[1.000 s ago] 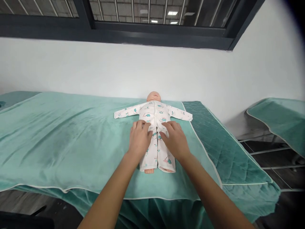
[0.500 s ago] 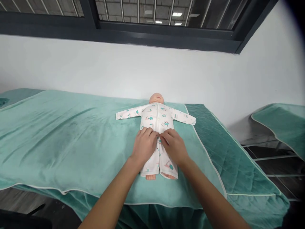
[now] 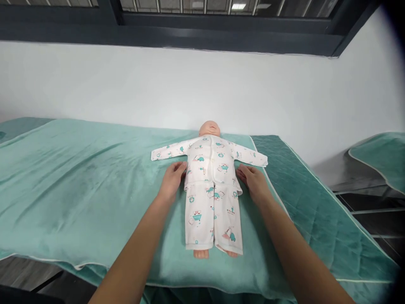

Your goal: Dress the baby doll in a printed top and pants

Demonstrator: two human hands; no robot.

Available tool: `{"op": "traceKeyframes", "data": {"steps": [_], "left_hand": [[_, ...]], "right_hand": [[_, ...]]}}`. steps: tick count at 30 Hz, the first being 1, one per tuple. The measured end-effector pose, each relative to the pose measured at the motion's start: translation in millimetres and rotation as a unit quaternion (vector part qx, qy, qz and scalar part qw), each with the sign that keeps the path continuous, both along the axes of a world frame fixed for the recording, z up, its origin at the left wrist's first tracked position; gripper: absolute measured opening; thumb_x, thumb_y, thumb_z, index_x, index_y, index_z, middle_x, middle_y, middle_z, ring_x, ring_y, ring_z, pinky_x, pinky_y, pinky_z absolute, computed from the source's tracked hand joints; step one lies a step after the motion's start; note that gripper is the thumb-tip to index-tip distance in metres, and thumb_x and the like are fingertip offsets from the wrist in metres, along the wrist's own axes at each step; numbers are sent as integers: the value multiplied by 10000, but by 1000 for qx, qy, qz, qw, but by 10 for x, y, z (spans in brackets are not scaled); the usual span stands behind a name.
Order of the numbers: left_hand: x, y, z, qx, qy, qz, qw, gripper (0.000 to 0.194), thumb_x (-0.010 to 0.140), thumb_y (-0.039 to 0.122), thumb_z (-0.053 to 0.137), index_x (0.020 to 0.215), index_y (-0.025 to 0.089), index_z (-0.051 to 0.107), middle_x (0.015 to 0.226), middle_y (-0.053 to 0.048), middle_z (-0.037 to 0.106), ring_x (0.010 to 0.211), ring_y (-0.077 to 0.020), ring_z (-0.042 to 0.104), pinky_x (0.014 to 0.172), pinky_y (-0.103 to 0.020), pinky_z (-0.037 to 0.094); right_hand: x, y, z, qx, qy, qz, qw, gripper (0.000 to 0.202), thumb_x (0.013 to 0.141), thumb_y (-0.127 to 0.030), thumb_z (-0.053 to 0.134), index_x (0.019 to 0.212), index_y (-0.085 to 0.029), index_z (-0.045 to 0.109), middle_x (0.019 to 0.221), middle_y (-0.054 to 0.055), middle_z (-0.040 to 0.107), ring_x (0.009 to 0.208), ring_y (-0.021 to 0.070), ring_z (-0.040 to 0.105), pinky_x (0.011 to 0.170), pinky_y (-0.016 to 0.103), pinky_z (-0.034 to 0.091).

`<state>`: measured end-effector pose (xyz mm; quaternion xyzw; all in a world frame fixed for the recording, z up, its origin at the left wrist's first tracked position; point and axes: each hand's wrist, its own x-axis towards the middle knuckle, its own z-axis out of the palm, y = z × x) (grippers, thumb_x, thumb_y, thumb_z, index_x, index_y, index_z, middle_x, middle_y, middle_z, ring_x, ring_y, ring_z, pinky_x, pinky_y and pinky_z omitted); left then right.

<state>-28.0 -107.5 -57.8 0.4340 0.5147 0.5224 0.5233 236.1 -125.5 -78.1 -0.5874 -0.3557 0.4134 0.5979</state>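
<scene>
A baby doll lies on its back, head toward the wall and feet toward me. It wears a white printed long-sleeved top with the front closed, and matching trousers that leave the toes showing. Both sleeves stretch out sideways. My left hand is at the left edge of the top, below the sleeve, its fingers curled together. On the right edge, my right hand is placed likewise, fingers bent and close together. Whether either one pinches the fabric is too small to tell.
A light green blanket spreads under the doll over a darker quilted cover. Behind are a white wall and a dark window frame. A metal rack stands at the right.
My hands have moved apart from the middle of the doll's waist to its two sides. The top's lower front now shows, lying over the trousers. The view has shifted slightly.
</scene>
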Motion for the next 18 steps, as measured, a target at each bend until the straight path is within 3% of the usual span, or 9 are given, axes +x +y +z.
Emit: {"op": "traceKeyframes", "data": {"steps": [2, 5, 12, 18], "left_hand": [[43, 87, 43, -38, -48, -62, 996, 445, 792, 533, 688, 1035, 161, 688, 1101, -107, 703, 981, -217, 647, 870, -345, 505], [109, 140, 118, -82, -87, -99, 988, 449, 773, 513, 727, 1039, 152, 704, 1076, -116, 724, 982, -230, 663, 842, -333, 525], [172, 374, 171, -71, -126, -108, 984, 433, 771, 441, 754, 1106, 171, 704, 1151, -110, 717, 993, -230, 676, 847, -328, 545], [201, 511, 98, -74, -100, -87, 988, 461, 775, 484, 736, 1106, 164, 702, 1129, -108, 724, 965, -231, 681, 831, -330, 551]], "right_hand": [[-8, 145, 23, -45, 74, 58, 995, 273, 731, -459, 747, 809, -203, 690, 882, 69, 737, 845, 249, 687, 756, 387, 567], [-94, 242, 83, -83, 105, 114, 984, 278, 717, -476, 764, 782, -210, 712, 843, 67, 755, 793, 266, 699, 680, 395, 572], [-144, 422, 91, -31, 137, 115, 983, 287, 798, -463, 701, 910, -202, 742, 941, 77, 770, 891, 287, 715, 730, 413, 575], [-114, 558, -28, -6, 121, 111, 986, 309, 797, -494, 695, 930, -218, 736, 971, 63, 766, 927, 285, 706, 758, 409, 578]]}}
